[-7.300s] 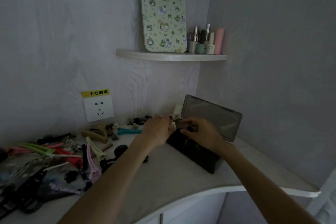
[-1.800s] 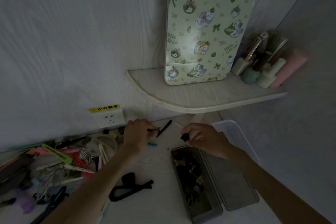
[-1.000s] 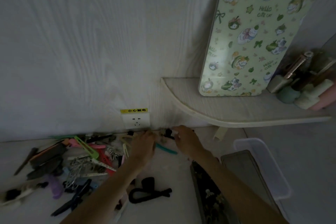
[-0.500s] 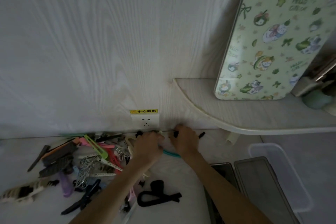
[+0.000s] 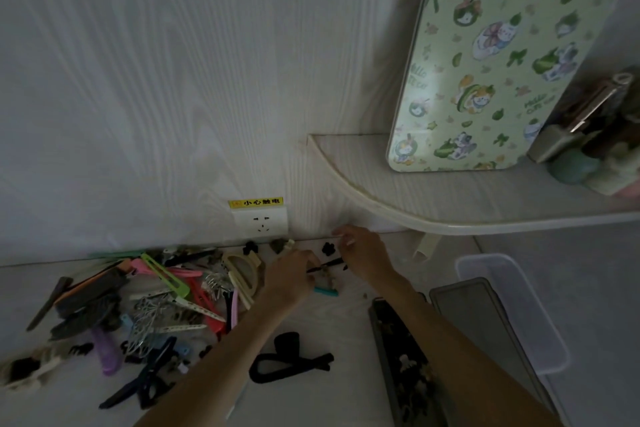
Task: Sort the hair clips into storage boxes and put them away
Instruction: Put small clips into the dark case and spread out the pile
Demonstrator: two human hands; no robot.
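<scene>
Fingers of our left hand now pinch a thin black clip (our right hand curls beside it), newly gathered for the dark storage box.

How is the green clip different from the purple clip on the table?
The green clip is lime green and lies high in the pile, over pink clips; the purple clip is lilac and lies lower, at the pile's near edge. The green one looks longer and slimmer. Both are flat, lying untouched.
</scene>
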